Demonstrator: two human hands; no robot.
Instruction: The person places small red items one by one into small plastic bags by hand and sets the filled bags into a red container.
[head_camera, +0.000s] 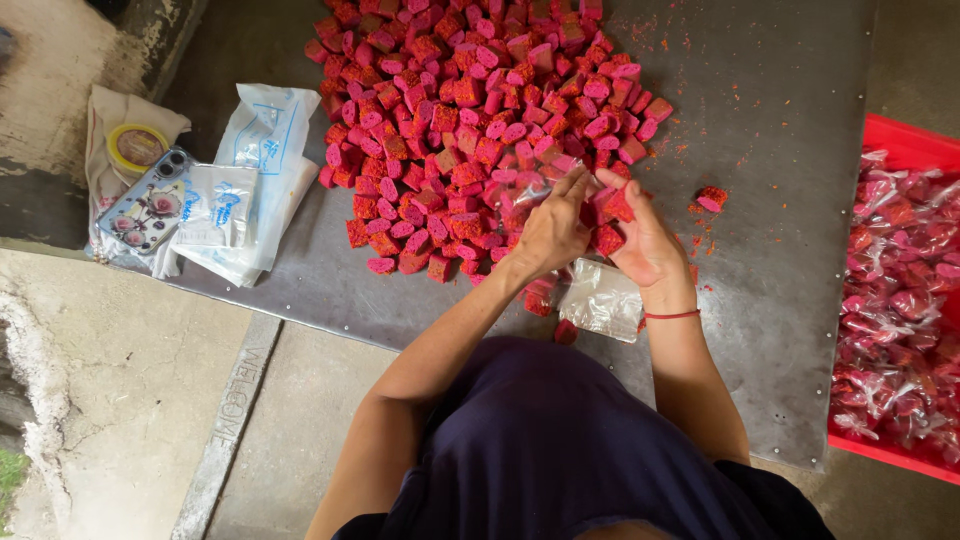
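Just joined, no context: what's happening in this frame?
A person bends over a grey metal sheet heaped with red-pink cake pieces. The left hand and right hand together hold a piece in clear wrap at the heap's edge. Empty clear bags lie below the hands; a red crate of wrapped pieces sits right.

Soft, even daylight is falling across the whole scene, with no hard shadows forming anywhere. The grey metal sheet is giving back a dull, diffuse sheen rather than sharp glare, while the clear wrappers in the red crate are catching small bright glints. The pile of red and pink pieces is showing strongly saturated and mostly sharp. The left hand and right hand are blurring slightly at the fingertips. The wide lens is bending the edges, and the dark shirt is losing detail.
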